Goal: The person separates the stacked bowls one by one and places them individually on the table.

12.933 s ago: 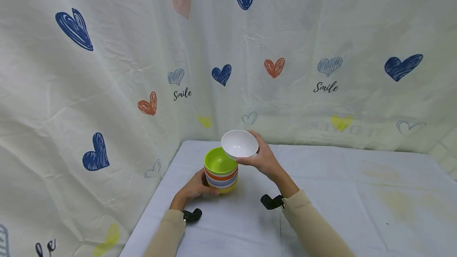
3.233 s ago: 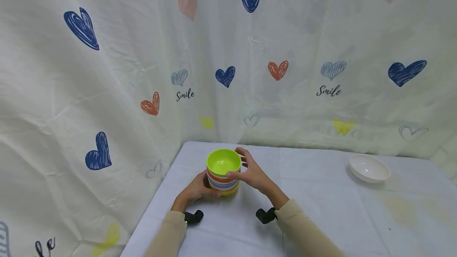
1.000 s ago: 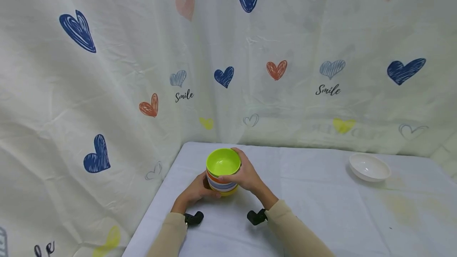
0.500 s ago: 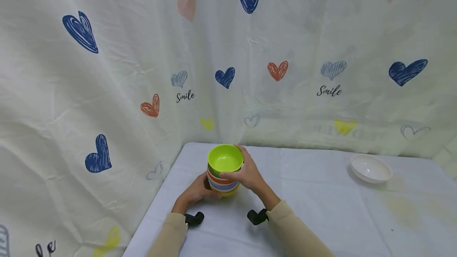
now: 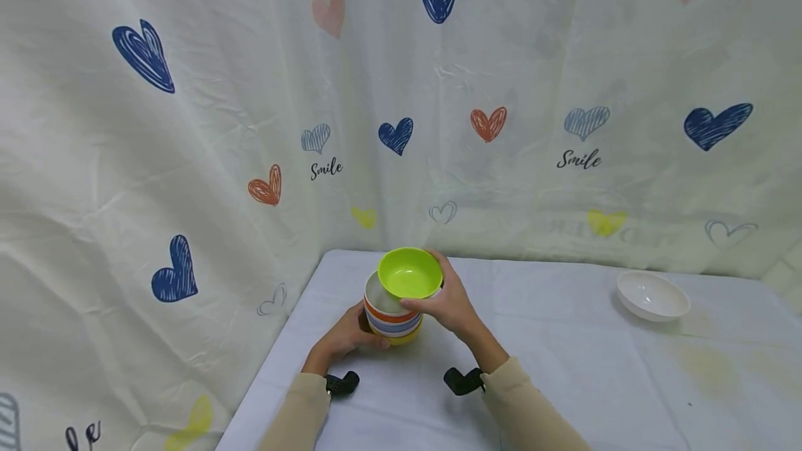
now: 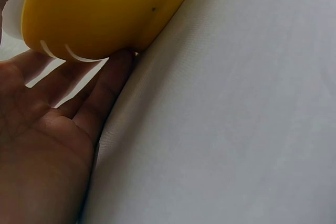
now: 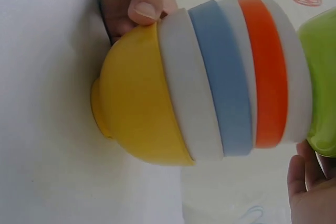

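Observation:
My right hand (image 5: pixel 452 303) grips a lime green bowl (image 5: pixel 410 273) by its right side, just above and to the right of a nested stack of bowls. A white bowl (image 5: pixel 378 292) lies uppermost in that stack. Below it, the right wrist view shows an orange bowl (image 7: pixel 266 72), a blue bowl (image 7: pixel 223 77) and more white ones, with a yellow bowl (image 7: pixel 136 98) at the bottom on the table. My left hand (image 5: pixel 343 337) holds the stack low on its left side, thumb at the front. In the left wrist view its fingers (image 6: pixel 107 85) curve under the yellow bowl.
A single white bowl (image 5: pixel 651 296) stands at the back right of the white-covered table (image 5: pixel 564 367). A pale curtain (image 5: pixel 520 54) printed with hearts hangs behind the table and along its left side.
The white bowl, earlier in my right hand, now stands at the back right. My right hand has since taken the green bowl and lifted it off the stack, rightward. My left hand stays put.

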A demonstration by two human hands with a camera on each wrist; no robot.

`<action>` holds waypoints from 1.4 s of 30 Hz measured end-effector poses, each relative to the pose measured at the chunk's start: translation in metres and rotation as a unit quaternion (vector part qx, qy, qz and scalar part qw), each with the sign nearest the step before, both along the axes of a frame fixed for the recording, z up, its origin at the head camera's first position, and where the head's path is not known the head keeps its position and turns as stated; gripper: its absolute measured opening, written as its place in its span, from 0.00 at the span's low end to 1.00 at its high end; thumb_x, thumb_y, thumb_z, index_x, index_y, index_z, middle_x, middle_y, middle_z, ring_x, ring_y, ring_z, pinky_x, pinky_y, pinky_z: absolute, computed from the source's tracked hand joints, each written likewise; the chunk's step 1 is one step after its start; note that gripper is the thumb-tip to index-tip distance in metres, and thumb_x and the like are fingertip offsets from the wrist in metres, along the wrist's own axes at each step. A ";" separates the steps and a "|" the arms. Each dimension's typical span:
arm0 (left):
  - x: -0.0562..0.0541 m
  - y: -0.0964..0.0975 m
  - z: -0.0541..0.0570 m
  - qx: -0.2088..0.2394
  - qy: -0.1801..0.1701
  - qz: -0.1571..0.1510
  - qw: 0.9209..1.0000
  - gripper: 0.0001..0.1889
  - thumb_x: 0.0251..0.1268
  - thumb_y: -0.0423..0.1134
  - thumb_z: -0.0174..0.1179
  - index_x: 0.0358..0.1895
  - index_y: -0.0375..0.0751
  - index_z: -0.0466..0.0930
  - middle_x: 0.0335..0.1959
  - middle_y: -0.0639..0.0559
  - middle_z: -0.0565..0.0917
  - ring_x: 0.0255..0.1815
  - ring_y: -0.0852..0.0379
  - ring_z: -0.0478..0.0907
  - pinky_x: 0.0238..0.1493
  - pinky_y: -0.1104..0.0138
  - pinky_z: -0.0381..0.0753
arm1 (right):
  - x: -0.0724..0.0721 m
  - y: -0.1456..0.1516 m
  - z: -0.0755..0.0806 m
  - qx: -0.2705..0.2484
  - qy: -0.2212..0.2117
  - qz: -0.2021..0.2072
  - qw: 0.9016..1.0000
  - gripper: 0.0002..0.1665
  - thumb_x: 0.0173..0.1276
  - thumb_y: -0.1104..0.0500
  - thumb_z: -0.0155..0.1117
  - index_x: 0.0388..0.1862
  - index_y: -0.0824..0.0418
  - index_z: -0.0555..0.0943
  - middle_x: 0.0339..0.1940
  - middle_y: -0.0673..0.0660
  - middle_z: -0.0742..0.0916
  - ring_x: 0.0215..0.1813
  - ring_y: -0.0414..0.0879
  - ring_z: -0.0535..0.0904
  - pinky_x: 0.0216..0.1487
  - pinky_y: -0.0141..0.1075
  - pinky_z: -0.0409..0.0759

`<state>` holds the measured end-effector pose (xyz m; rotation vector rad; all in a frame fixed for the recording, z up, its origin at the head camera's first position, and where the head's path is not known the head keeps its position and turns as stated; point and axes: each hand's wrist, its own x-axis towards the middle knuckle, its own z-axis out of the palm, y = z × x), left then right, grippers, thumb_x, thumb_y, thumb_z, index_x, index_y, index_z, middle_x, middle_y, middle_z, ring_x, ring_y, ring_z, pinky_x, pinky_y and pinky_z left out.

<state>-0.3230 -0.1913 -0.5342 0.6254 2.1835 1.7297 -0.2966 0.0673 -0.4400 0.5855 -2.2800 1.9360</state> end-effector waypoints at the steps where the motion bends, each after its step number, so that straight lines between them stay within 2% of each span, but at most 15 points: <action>1: 0.000 0.000 0.000 0.001 0.002 -0.001 1.000 0.45 0.50 0.35 0.80 0.73 0.54 0.66 0.67 0.50 0.78 0.66 0.53 0.75 0.69 0.66 0.72 | 0.001 0.002 0.001 -0.005 0.000 0.001 1.000 0.57 0.51 0.55 0.86 0.76 0.45 0.63 0.68 0.53 0.77 0.65 0.54 0.76 0.64 0.48 0.81; 8: 0.002 0.001 0.002 0.000 0.001 0.005 1.000 0.47 0.48 0.33 0.81 0.74 0.52 0.65 0.67 0.49 0.77 0.66 0.54 0.75 0.69 0.66 0.72 | 0.008 0.018 0.006 -0.022 0.002 -0.001 1.000 0.57 0.52 0.57 0.85 0.76 0.47 0.62 0.69 0.54 0.76 0.66 0.56 0.75 0.61 0.42 0.82; 14: 0.003 0.001 0.005 0.003 -0.004 0.005 1.000 0.49 0.47 0.33 0.81 0.75 0.52 0.64 0.69 0.49 0.76 0.69 0.53 0.73 0.71 0.64 0.70 | 0.010 0.032 0.003 -0.029 0.004 -0.011 1.000 0.58 0.51 0.59 0.85 0.76 0.47 0.62 0.70 0.54 0.75 0.67 0.57 0.74 0.58 0.38 0.84; 24: 0.000 0.001 0.000 0.012 -0.006 0.005 1.000 0.51 0.47 0.33 0.81 0.76 0.58 0.63 0.71 0.53 0.75 0.71 0.53 0.72 0.72 0.64 0.69 | 0.010 0.059 -0.006 -0.017 -0.012 -0.055 0.998 0.58 0.51 0.58 0.85 0.77 0.48 0.61 0.70 0.56 0.73 0.67 0.57 0.72 0.55 0.34 0.83; 35: -0.001 0.001 0.001 0.013 -0.001 0.005 1.000 0.52 0.48 0.32 0.81 0.77 0.58 0.62 0.73 0.52 0.73 0.73 0.53 0.71 0.72 0.65 0.68 | 0.007 0.092 -0.012 0.003 -0.019 -0.091 0.996 0.60 0.54 0.56 0.84 0.80 0.51 0.58 0.71 0.60 0.72 0.66 0.56 0.71 0.52 0.29 0.81; 42: -0.001 0.000 0.000 0.018 -0.010 -0.001 1.000 0.52 0.48 0.33 0.81 0.77 0.60 0.62 0.73 0.53 0.73 0.73 0.53 0.70 0.72 0.66 0.69 | 0.005 0.112 -0.013 0.021 -0.021 -0.109 0.994 0.59 0.56 0.55 0.83 0.80 0.52 0.57 0.71 0.60 0.71 0.65 0.55 0.70 0.50 0.28 0.82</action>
